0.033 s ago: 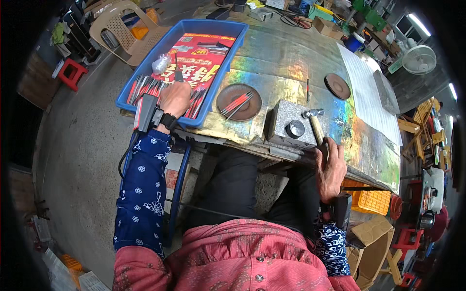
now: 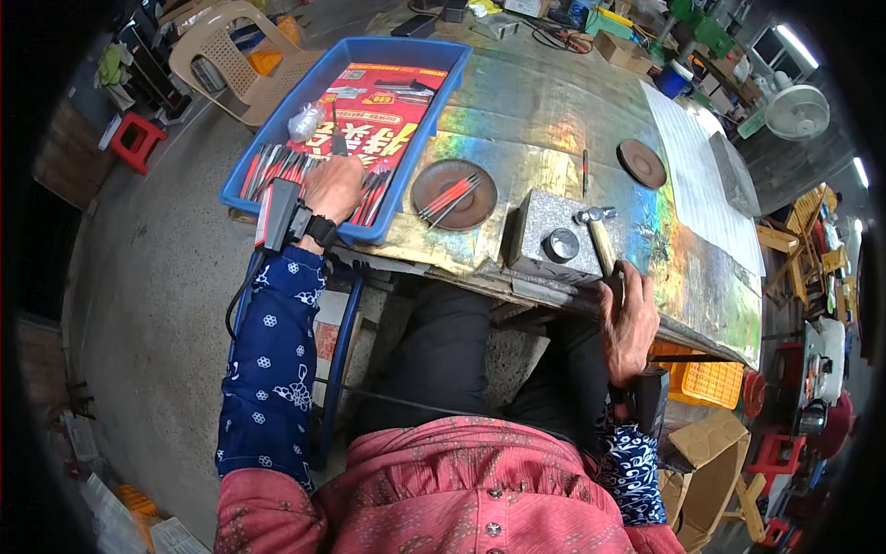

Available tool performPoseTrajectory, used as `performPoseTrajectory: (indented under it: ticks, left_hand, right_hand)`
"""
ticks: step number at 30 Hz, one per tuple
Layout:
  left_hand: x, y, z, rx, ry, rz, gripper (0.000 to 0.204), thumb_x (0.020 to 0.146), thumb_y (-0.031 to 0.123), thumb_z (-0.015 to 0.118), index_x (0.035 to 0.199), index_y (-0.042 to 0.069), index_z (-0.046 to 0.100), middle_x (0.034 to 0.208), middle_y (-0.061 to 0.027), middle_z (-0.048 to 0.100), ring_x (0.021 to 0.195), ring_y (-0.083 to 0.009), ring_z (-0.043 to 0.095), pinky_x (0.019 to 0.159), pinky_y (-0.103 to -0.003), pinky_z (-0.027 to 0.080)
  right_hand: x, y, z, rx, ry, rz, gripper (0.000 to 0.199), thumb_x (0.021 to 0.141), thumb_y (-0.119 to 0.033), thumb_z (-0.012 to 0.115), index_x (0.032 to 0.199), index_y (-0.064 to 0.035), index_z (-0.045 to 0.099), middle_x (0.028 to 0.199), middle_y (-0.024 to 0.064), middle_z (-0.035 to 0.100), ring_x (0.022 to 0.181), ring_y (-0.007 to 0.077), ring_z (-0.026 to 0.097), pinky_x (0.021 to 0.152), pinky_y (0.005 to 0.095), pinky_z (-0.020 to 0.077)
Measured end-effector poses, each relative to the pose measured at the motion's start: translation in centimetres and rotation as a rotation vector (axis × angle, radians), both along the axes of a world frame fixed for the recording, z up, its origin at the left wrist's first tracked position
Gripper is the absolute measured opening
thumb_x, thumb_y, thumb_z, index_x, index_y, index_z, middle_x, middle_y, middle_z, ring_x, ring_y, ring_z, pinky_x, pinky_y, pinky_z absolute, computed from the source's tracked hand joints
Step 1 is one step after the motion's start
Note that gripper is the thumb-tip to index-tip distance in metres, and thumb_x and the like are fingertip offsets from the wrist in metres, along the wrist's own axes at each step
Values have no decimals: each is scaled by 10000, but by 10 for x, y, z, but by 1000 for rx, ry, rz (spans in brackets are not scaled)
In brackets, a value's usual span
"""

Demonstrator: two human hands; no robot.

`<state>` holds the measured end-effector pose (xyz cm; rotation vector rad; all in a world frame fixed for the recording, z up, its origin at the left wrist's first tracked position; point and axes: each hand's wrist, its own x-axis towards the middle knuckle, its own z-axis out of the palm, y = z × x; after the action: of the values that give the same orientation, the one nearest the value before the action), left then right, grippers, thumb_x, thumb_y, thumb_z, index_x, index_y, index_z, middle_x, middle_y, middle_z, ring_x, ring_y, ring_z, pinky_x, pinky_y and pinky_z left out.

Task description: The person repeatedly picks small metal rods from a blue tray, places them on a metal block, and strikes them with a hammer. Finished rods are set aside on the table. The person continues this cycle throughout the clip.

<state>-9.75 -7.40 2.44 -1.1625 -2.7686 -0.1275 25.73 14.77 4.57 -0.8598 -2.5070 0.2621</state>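
Observation:
My left hand (image 2: 334,187) reaches into the near end of a blue plastic tray (image 2: 437,131), over a row of slim red-and-black pointed tools (image 2: 374,196). Its back hides the fingertips, so I cannot see what they hold. A dark flat piece (image 2: 339,144) shows just beyond the knuckles. At the table's front edge my right hand (image 2: 629,321) is closed round the handle end of a small hammer (image 2: 602,242). The hammer's metal head lies at the right side of a grey metal block (image 2: 540,226), which carries a small round black piece (image 2: 561,246).
Between tray and block, a brown round dish (image 2: 434,189) holds several red-tipped tools. One slim tool (image 2: 585,174) lies behind the block. Farther right are another brown dish (image 2: 641,164) and white sheeting (image 2: 688,166). A clear plastic bundle (image 2: 306,121) sits on red printed paper inside the tray.

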Motion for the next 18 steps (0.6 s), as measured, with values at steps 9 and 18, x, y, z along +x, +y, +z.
performPoseTrajectory:
  ticks: [9,18]
  left_hand:
    - [2,2,-3,-26,-60,99,134,750,92,616,829,-2,671,850,-247,665,846,-423,658,713,-492,526]
    - [-13,-9,-15,312,78,-79,159,880,116,573,1002,17,600,808,-269,628,801,-441,619,667,-508,472]
  right_hand:
    - [1,0,6,-17,29,8,361,864,-157,668,1199,-67,567,989,181,552,869,390,584,720,436,483]
    - [23,30,6,-55,203,-15,201,901,-153,635,1044,-13,638,794,154,565,673,306,581,625,375,463]
